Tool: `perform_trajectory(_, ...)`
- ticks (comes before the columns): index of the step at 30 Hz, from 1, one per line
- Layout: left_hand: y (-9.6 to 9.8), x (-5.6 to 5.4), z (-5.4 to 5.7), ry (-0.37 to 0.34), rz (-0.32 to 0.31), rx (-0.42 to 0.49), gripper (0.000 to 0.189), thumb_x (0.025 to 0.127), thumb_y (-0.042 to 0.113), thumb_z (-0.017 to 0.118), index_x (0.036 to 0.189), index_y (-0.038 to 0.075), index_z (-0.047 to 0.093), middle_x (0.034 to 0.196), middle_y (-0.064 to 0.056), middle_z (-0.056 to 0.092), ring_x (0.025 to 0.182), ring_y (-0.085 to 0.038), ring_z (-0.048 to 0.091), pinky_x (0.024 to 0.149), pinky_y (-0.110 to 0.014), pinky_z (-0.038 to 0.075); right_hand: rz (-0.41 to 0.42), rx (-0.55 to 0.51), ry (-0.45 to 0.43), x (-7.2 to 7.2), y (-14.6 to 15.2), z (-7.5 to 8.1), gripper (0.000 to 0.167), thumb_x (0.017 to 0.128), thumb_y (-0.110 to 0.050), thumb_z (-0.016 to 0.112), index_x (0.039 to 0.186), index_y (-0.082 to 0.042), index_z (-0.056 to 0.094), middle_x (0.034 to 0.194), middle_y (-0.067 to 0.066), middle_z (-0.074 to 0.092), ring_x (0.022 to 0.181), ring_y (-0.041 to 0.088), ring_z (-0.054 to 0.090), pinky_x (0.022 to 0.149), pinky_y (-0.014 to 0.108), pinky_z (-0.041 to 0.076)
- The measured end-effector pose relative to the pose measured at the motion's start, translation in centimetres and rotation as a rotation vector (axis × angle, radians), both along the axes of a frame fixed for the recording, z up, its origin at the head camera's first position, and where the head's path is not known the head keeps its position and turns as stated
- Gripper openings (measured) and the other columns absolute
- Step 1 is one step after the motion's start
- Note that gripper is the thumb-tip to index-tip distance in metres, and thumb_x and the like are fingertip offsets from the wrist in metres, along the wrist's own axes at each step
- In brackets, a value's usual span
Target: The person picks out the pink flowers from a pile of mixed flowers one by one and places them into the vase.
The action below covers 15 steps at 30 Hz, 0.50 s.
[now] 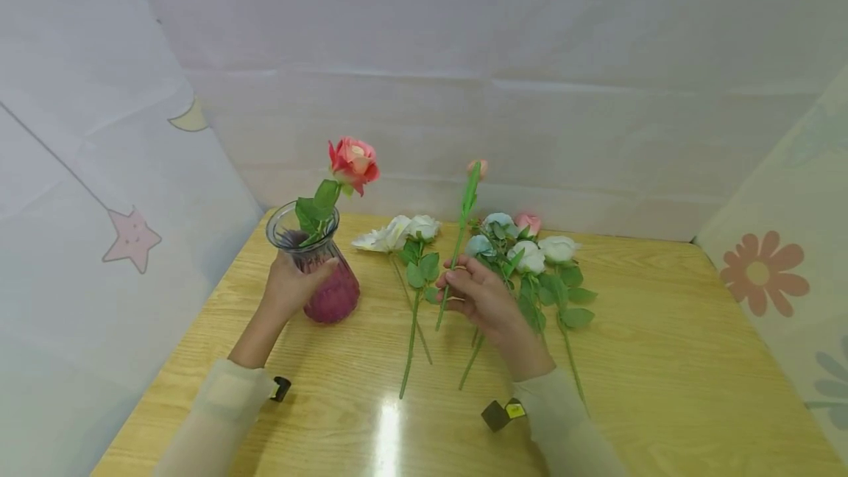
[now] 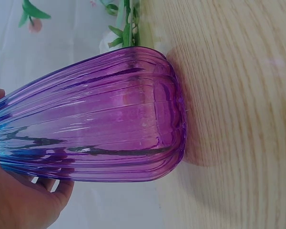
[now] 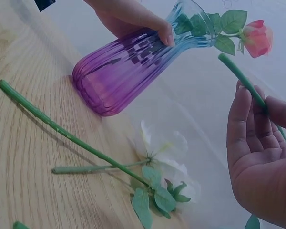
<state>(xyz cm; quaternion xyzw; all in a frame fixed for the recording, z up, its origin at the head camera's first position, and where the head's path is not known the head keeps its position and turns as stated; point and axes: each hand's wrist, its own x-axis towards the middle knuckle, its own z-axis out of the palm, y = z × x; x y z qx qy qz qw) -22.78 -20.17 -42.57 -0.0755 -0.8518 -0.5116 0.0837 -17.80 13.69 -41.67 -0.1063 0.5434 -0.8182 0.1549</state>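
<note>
Vase [image 1: 336,291], one, with one rose [image 1: 354,162]

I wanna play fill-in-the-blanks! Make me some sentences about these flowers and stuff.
1. The left hand grips a vase with just ____ flower in it.
2. The right hand holds another flower by its ____.
3. In the head view, the pink star is to the ____ of the vase.

Missing words: one; stem; left.

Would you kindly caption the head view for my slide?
Left hand grips a purple vase containing one rose; right hand holds a pink flower.
</note>
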Motion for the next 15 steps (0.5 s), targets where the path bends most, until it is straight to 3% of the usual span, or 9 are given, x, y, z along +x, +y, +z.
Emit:
perform_trajectory(8, 0.0, 0.0, 0.1, -0.010, -0.001, 0.004, 0.086, 0.089, 0.032, 0.077, 0.153, 0.002, 0.028, 0.148, -0.024, 0.047, 0.139, -0.040, 0.044, 0.115, -0.056, 0.037, -0.022, 0.002, 0.080, 0.1, -1.8, 0.9, 0.010, 0.105, -0.006, 0.053, 0.112, -0.006, 0.047, 0.096, 0.004, 0.070, 0.091, 0.023, 0.072, 0.083, 0.032, 0.061)
perform_trajectory(15, 0.0, 0.1, 0.0, -0.011, -0.003, 0.010, 0.086, 0.089, 0.030, 0.077, 0.154, 0.003, 0.028, 0.148, -0.024, 0.046, 0.139, -0.039, 0.044, 0.116, -0.055, 0.037, -0.085, -0.033, 0.152, 0.3, -4.1, 1.9, 0.013, 0.104, -0.006, 0.056, 0.113, -0.003, 0.049, 0.104, 0.010, 0.069, 0.099, 0.025, 0.072, 0.090, 0.038, 0.060)
